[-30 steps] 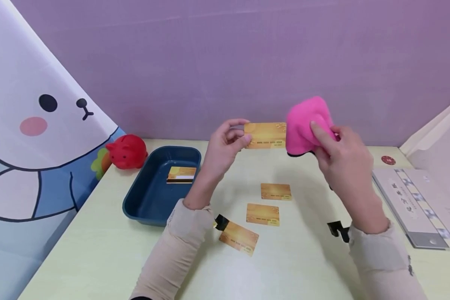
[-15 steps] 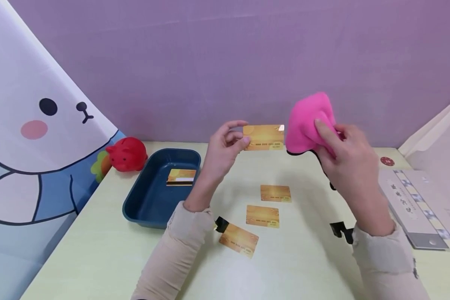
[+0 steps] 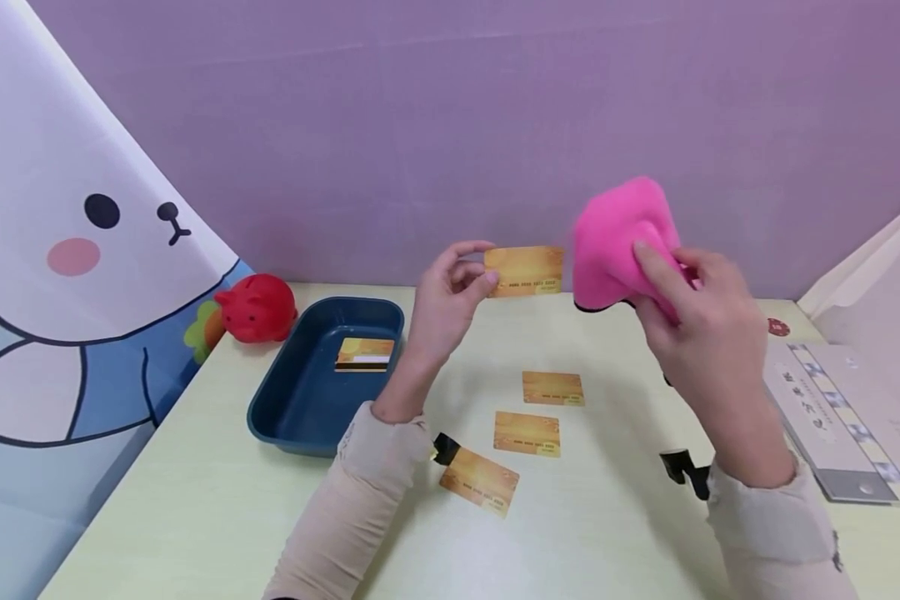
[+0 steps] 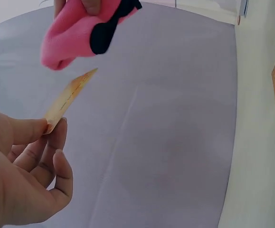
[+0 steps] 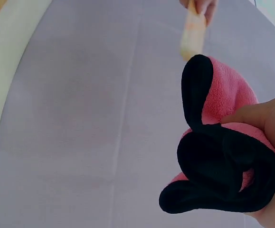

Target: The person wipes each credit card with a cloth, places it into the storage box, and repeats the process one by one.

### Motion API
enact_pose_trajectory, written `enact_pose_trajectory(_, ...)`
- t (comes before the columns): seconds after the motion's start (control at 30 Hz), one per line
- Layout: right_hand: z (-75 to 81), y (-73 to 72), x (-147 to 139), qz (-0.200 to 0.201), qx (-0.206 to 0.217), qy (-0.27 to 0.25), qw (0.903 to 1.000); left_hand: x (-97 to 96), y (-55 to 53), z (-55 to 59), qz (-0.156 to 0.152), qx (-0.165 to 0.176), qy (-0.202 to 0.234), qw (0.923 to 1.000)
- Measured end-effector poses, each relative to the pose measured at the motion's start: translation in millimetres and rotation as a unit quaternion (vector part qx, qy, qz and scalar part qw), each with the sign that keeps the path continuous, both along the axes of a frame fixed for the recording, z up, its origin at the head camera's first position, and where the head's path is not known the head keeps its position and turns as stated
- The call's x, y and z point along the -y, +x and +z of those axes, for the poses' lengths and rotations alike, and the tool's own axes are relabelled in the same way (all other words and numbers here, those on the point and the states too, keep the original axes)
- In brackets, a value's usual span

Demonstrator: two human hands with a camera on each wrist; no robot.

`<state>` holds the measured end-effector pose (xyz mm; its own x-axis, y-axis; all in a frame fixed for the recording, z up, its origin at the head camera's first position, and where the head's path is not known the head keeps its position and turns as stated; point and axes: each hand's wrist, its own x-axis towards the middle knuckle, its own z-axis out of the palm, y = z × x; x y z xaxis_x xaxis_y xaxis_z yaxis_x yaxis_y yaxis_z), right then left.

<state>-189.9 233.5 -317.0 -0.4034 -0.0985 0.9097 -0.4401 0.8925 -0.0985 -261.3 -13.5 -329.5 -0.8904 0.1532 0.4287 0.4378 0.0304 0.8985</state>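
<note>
My left hand [image 3: 450, 308] pinches a gold bank card [image 3: 527, 271] by its left edge, thumb in front, raised above the table. In the left wrist view the card [image 4: 70, 100] is seen nearly edge-on. A bunched pink cloth [image 3: 621, 242] is gripped in my right hand [image 3: 708, 333], just right of the card and apart from it in the left wrist view. Black edging shows on the cloth [image 5: 230, 88] in the right wrist view. Below lie three more gold cards on the table: a far one [image 3: 552, 388], a middle one [image 3: 527, 433] and a tilted near one [image 3: 482, 481].
A dark blue tray [image 3: 270, 417] at left holds another card [image 3: 364, 355], stripe side up. Behind it stands a red piggy bank [image 3: 257, 308]. On the right are a grey box [image 3: 843, 425], a red chip [image 3: 777, 327] and black scraps [image 3: 684, 471].
The pink cloth has moved slightly up and to the right, away from the card. The card has shifted a little left in the view, still in my left hand.
</note>
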Motion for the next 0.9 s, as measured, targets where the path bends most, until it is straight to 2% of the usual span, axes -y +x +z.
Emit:
enact_pose_trajectory(0.2,-6.9,-0.2,14.2,0.046,0.047,0.049,0.9966,-10.1,4.5,-3.7,-0.016,-0.011,-0.013,0.9997)
enact_pose_trajectory(0.33,-12.0,-2.5,22.1,0.048,0.056,0.069,0.9948,-16.1,7.6,-5.4,-0.03,0.002,-0.019,0.9994)
enact_pose_trajectory(0.63,-19.3,-5.1,23.2,0.039,0.064,0.074,0.9945,-20.3,10.7,-5.6,-0.039,0.026,-0.026,0.9986)
enact_pose_trajectory(0.77,-19.0,-5.1,18.8,0.017,0.076,0.078,0.9938,-17.1,9.5,-4.9,-0.038,0.028,-0.029,0.9985)
enact_pose_trajectory(0.9,-16.9,-5.8,9.3,-0.013,0.084,0.073,0.9937,-11.1,6.1,-3.3,-0.04,0.034,-0.011,0.9986)
